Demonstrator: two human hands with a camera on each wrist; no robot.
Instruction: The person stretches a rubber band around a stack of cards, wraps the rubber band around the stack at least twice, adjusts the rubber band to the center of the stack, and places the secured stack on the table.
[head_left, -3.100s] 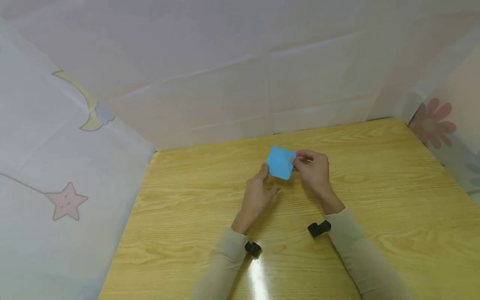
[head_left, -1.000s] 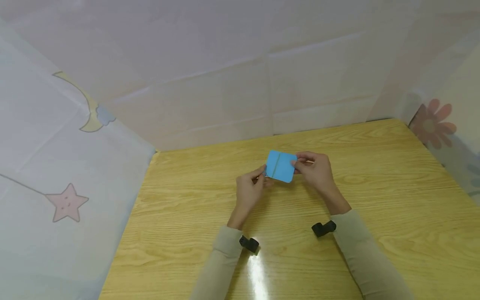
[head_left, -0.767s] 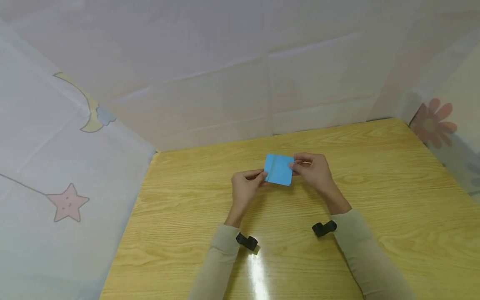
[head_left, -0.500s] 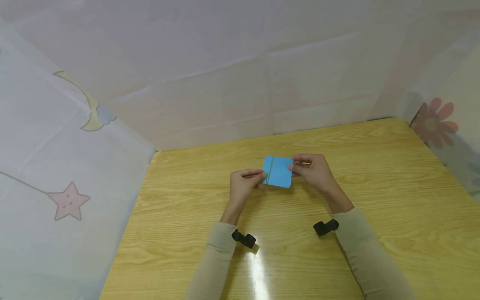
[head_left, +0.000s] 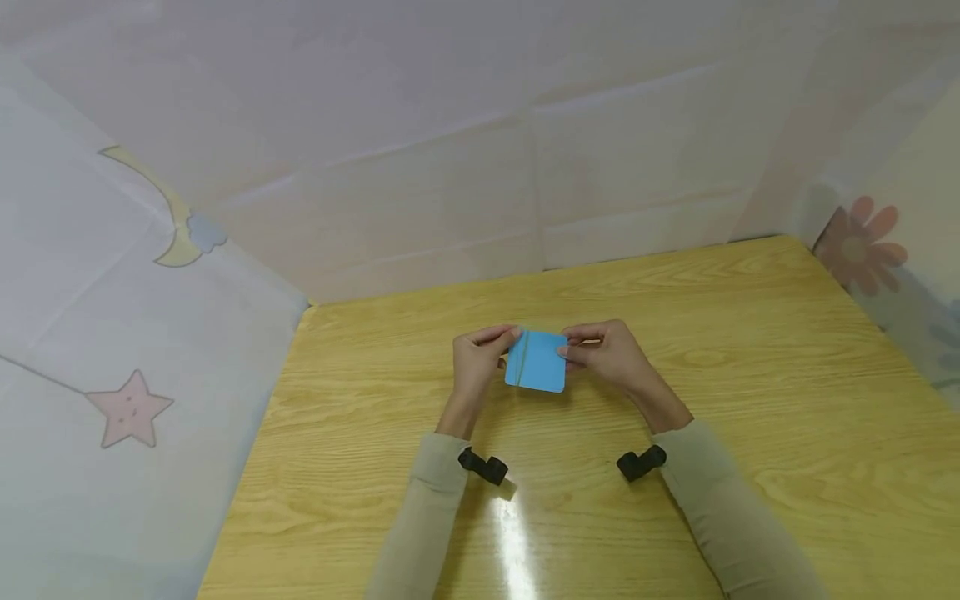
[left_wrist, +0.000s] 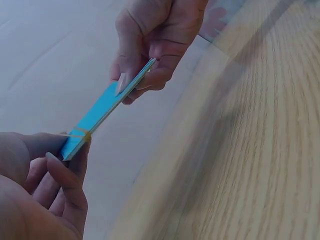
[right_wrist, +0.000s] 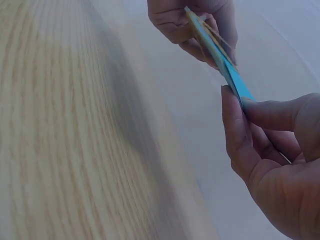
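Note:
Between both hands, above the table, is a thin stack of blue square cards with rounded corners. A yellowish rubber band runs across it near its left side. My left hand pinches the upper left corner between thumb and fingers, close to the band. At the opposite side, my right hand holds the right edge, thumb on the blue face and fingers behind. The left wrist view shows the layered edge of the cards. In the right wrist view, strands of the band stand off the face at an angle.
The wooden table lies beneath, its back edge against a pale fabric wall. Fabric with a printed star hangs at the left, and a printed flower marks the right side. Each sleeve cuff carries a small black camera.
The card stack has come left and nearer the person. My left hand has gone from a loose touch at the left edge to pinching the upper left corner; the band now lies nearer that side.

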